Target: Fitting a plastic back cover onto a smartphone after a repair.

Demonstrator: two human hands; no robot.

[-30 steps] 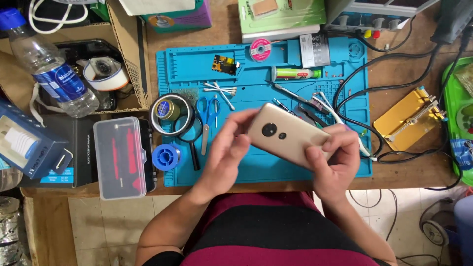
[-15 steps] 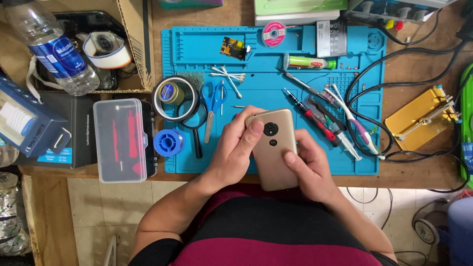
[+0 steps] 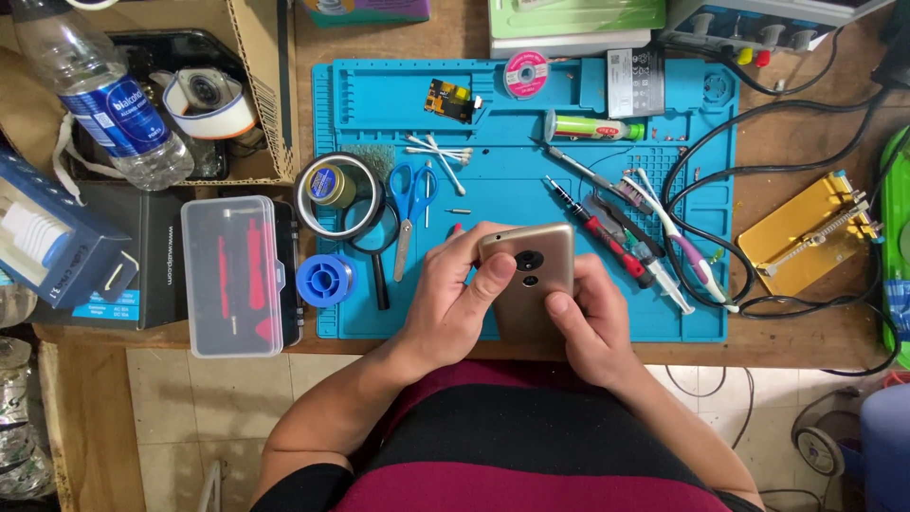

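Both of your hands are wrapped around a gold phone (image 3: 527, 282), held back side up over the near edge of the blue work mat (image 3: 370, 104), just in front of your body. Your left hand (image 3: 453, 308) curls around the phone's left edge, with the thumb laid across the back close to the round camera lens and the other fingers tucked beneath. Your right hand (image 3: 590, 327) closes on the lower right corner, its thumb pressing the back cover and its fingers behind the phone. So both grips are pressed shut on the phone, and it is lifted clear of the mat rather than lying on it.

Left of your left hand lie a black-handled magnifying glass (image 3: 372, 237), blue scissors (image 3: 411, 190) and a blue spool (image 3: 325, 280). A clear plastic case (image 3: 232, 275) with red tools inside sits beyond the mat's left edge. Right of the phone, a red and black screwdriver (image 3: 607, 235) and a white and purple toothbrush (image 3: 682, 248) rest on the mat, near your right hand but not touching it.
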